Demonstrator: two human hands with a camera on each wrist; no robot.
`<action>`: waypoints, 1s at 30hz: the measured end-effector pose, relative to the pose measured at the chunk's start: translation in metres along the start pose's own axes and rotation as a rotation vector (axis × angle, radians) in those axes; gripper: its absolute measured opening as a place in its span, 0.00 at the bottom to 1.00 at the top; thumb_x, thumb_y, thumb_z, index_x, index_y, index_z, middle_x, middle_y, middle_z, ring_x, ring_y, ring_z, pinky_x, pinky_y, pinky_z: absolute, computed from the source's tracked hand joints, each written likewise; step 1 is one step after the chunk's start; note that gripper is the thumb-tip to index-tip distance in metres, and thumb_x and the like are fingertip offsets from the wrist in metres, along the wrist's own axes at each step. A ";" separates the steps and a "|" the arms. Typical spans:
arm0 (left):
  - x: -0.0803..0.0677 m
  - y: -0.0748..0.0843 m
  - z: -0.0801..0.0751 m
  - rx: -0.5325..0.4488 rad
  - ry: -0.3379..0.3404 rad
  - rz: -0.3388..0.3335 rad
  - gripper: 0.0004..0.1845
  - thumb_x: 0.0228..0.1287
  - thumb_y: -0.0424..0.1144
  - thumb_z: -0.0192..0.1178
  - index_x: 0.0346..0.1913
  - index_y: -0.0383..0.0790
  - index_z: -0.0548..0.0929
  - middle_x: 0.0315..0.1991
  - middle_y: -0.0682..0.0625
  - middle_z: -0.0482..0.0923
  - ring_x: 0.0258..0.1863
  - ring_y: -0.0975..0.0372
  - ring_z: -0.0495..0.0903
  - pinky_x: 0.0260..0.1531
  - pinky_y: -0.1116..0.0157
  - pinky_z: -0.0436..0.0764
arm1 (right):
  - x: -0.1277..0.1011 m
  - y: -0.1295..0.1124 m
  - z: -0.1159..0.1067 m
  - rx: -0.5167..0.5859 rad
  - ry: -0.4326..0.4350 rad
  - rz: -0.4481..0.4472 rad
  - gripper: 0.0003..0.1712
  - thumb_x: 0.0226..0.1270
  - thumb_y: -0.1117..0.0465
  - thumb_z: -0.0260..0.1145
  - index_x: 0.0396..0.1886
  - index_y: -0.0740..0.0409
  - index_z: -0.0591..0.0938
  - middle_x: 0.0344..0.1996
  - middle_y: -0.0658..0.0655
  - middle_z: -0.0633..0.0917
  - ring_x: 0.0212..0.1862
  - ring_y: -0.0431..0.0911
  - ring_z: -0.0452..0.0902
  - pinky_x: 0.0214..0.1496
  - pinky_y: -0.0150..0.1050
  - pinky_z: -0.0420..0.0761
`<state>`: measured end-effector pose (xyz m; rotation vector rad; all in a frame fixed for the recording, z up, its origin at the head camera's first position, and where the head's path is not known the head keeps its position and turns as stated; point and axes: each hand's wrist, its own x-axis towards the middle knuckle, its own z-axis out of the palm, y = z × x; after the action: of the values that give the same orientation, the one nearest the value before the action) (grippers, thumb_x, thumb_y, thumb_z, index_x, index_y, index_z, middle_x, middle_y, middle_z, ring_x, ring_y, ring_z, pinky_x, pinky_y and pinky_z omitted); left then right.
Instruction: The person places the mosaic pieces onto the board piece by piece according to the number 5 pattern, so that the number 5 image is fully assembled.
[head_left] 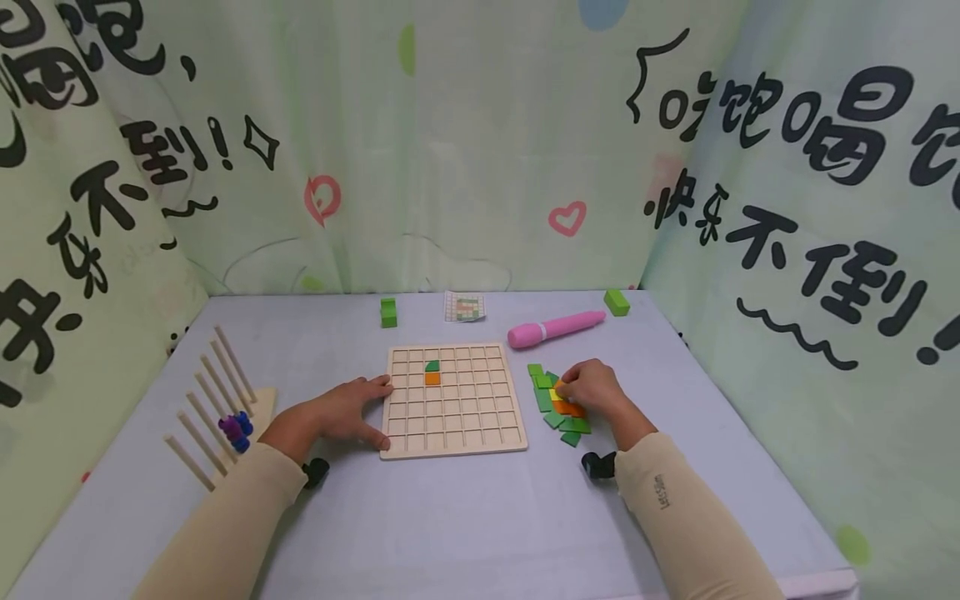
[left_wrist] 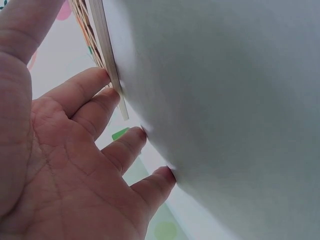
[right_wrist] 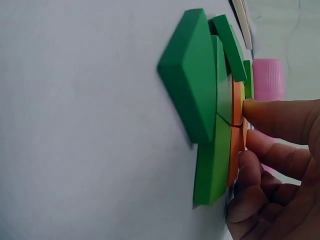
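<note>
A square wooden grid board [head_left: 472, 408] lies flat on the table, with one green tile [head_left: 432, 366] and one orange square tile [head_left: 432, 378] in its upper left cells. My left hand [head_left: 341, 410] rests at the board's left side, fingers spread; in the left wrist view, fingertips touch the board's edge [left_wrist: 103, 37]. To the right of the board, several green, yellow and orange tiles [head_left: 543, 400] lie bunched together. Over this pile, my right hand [head_left: 594, 386] pinches an orange tile [right_wrist: 244, 134] between thumb and forefinger. Fingers partly hide the pile.
A wooden peg stand [head_left: 264, 406] with purple and blue beads [head_left: 234, 427] is at the left. Behind the board lie a pink stick-shaped thing [head_left: 566, 326], a printed grid card [head_left: 465, 307], a green block [head_left: 388, 312] and another green block [head_left: 617, 302]. Printed curtains [head_left: 480, 167] surround the table.
</note>
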<state>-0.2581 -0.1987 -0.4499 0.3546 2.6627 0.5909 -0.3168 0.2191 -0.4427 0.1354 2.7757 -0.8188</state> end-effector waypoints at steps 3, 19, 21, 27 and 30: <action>0.000 -0.001 0.001 -0.005 -0.002 0.000 0.56 0.49 0.57 0.81 0.80 0.44 0.66 0.84 0.48 0.53 0.83 0.40 0.48 0.78 0.40 0.56 | 0.000 0.000 0.002 -0.019 -0.002 0.005 0.16 0.70 0.57 0.70 0.50 0.64 0.85 0.42 0.60 0.86 0.41 0.50 0.79 0.43 0.37 0.82; 0.001 -0.003 0.001 -0.006 0.004 0.005 0.56 0.49 0.57 0.81 0.80 0.44 0.66 0.84 0.48 0.52 0.83 0.40 0.48 0.78 0.40 0.56 | -0.002 -0.007 0.006 -0.003 0.039 0.022 0.13 0.75 0.59 0.65 0.52 0.62 0.80 0.48 0.63 0.81 0.44 0.53 0.77 0.44 0.39 0.83; 0.001 -0.003 0.001 -0.012 0.001 -0.004 0.57 0.49 0.57 0.81 0.80 0.44 0.65 0.84 0.48 0.52 0.83 0.40 0.47 0.78 0.40 0.56 | -0.002 -0.006 0.006 0.008 0.041 0.034 0.14 0.75 0.59 0.66 0.52 0.63 0.81 0.48 0.63 0.82 0.44 0.52 0.77 0.44 0.39 0.83; 0.001 -0.002 0.002 -0.016 0.001 -0.017 0.57 0.48 0.57 0.82 0.80 0.45 0.66 0.85 0.48 0.52 0.83 0.41 0.47 0.78 0.40 0.55 | 0.000 -0.004 0.002 0.107 0.047 0.028 0.14 0.75 0.59 0.64 0.54 0.63 0.80 0.52 0.64 0.81 0.47 0.54 0.77 0.46 0.39 0.83; 0.001 -0.001 0.001 -0.023 0.006 -0.018 0.57 0.48 0.57 0.82 0.80 0.45 0.66 0.85 0.48 0.52 0.83 0.41 0.47 0.78 0.40 0.55 | 0.001 -0.007 -0.001 0.182 0.034 0.019 0.14 0.75 0.60 0.63 0.55 0.61 0.79 0.52 0.63 0.81 0.49 0.54 0.77 0.48 0.40 0.83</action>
<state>-0.2582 -0.1991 -0.4518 0.3225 2.6597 0.6169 -0.3192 0.2140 -0.4389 0.2093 2.7222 -1.0731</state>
